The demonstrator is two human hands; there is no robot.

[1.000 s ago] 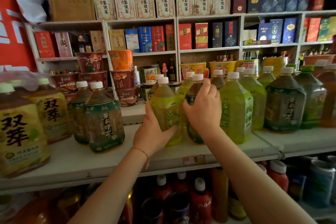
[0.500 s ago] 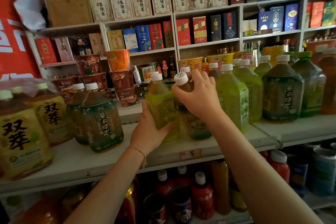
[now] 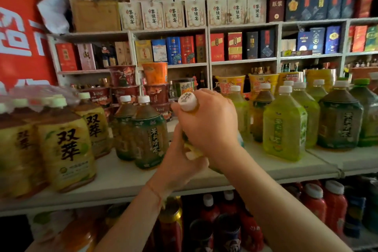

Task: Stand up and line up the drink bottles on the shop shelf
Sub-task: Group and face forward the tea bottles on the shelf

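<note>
A white-capped tea bottle (image 3: 188, 102) leans toward me above the pale shop shelf (image 3: 126, 178), mostly hidden by my hands. My right hand (image 3: 208, 122) grips its neck and shoulder from the right. My left hand (image 3: 180, 161) wraps round its lower body from below. Left of them stand two dark green tea bottles (image 3: 149, 135) upright. On the right, a light green bottle (image 3: 284, 127) and a dark one (image 3: 339, 118) stand in a row with several more behind.
Big yellow-labelled tea bottles (image 3: 63, 147) crowd the shelf's left end. Stacked noodle cups (image 3: 155, 86) and boxed goods fill the shelves behind. Red-capped bottles and cans (image 3: 210, 221) sit on the shelf below. Bare shelf surface lies in front of my hands.
Both hands have drawn the bottle out of the row toward me and tipped it, so its cap now faces the camera. The view shifted slightly right.
</note>
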